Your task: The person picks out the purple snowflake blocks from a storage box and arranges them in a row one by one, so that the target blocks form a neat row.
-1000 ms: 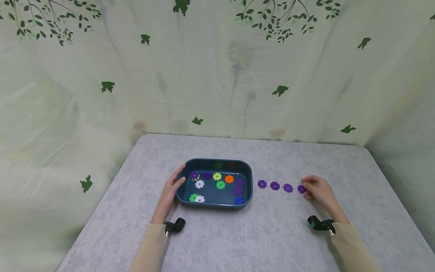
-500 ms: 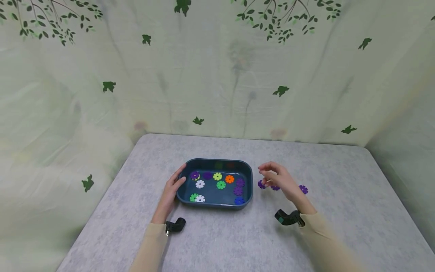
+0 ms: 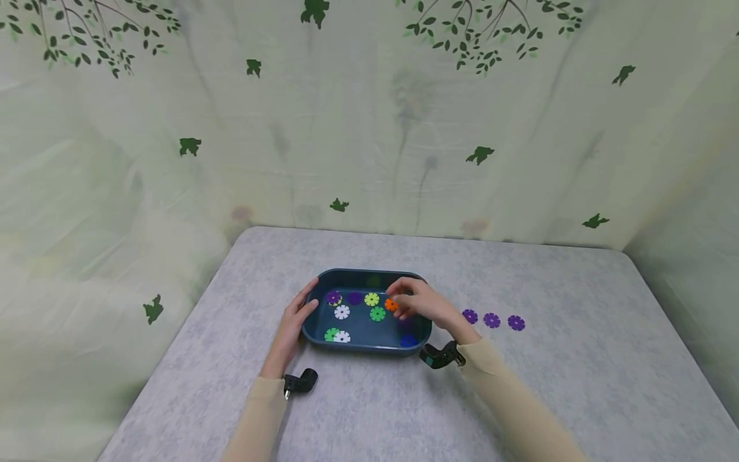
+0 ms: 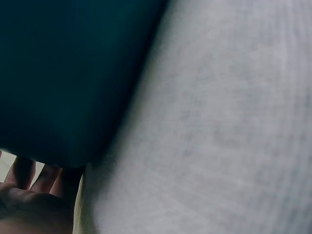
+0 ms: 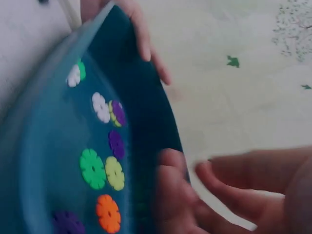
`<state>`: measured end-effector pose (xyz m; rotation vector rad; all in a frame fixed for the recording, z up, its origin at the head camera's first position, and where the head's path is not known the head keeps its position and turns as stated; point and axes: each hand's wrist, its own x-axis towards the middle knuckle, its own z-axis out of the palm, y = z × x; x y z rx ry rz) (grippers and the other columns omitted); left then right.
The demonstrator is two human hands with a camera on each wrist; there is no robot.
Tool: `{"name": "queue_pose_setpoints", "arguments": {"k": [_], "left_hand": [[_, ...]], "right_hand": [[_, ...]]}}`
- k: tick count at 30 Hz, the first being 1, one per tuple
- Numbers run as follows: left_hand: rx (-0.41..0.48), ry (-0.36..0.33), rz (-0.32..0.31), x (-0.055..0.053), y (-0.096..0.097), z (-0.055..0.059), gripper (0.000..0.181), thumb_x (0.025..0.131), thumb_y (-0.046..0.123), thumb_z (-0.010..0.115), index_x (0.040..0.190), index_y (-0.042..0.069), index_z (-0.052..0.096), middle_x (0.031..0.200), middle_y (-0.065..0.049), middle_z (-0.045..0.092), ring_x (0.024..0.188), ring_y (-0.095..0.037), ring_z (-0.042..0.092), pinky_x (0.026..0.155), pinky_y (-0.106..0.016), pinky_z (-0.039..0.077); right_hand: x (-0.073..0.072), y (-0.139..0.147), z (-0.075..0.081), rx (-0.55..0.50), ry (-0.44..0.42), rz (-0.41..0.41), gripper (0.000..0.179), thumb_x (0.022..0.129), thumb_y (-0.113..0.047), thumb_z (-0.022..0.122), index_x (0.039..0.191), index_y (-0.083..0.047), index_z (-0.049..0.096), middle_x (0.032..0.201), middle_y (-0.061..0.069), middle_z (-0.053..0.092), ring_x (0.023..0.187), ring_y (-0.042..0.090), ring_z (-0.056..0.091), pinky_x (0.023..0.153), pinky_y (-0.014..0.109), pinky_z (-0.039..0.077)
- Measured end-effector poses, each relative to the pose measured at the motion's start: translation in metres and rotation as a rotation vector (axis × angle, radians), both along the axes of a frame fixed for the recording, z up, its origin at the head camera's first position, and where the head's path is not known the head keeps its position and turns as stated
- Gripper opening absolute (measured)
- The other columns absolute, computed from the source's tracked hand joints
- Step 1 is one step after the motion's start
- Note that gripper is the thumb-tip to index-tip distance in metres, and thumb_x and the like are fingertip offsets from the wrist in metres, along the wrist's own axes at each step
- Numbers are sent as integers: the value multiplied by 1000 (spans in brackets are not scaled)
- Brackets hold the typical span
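A dark blue tray (image 3: 364, 349) holds several flower-shaped plastic discs. My left hand (image 3: 287, 333) grips its left end, thumb at the rim and fingers along the outer wall. Over the tray's right part is my right hand (image 3: 424, 301), fingers loosely bent and, in the right wrist view, no disc between thumb and fingers. Closest to those fingertips lies an orange disc (image 3: 390, 305). Left of it are a green disc (image 3: 378, 314) and a yellow disc (image 3: 371, 299). The right hand shades a blue disc (image 3: 408, 341) and partly hides purple ones.
On the grey table (image 3: 346, 410), three purple discs (image 3: 492, 320) show in a row right of the tray; the right wrist covers the spot at the row's left end. White discs (image 3: 342, 312) lie in the tray's left half. A patterned curtain (image 3: 369, 128) hangs behind.
My right hand has left the rightmost purple disc, which stays on the table, and has moved left across the row to above the tray. The left hand keeps its place on the tray.
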<state>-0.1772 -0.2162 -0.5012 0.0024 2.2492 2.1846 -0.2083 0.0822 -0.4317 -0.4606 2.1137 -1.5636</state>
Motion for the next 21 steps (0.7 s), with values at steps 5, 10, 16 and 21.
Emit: {"name": "queue_pose_setpoints", "arguments": {"k": [5,10,16,21], "left_hand": [[-4,11,-9,-1,-2,-2,47,99,25,53,146,22,43,151,4,34,140,-13,23,114,-41,12],[-3,16,-13,-1,-2,-2,48,99,26,54,146,23,43,151,4,34,140,-12,23,114,-41,13],[-6,12,-9,-1,-1,0,47,100,23,53,146,21,43,151,3,34,140,-13,23,114,-42,13],[-4,20,-16,-1,-1,1,47,101,18,50,147,19,42,152,1,32,141,-15,22,114,-43,13]], "right_hand": [[-11,-2,2,142,11,185,22,95,-5,51,111,9,57,108,25,57,73,24,64,70,39,55],[-24,-5,5,263,-8,311,20,95,-3,50,108,10,58,107,24,58,73,26,65,68,37,55],[-35,-10,3,412,-32,385,15,94,-2,52,104,5,61,98,13,61,70,24,65,64,33,55],[-38,-18,3,593,-13,439,12,91,-3,55,98,-1,65,89,4,59,66,16,58,57,26,48]]}}
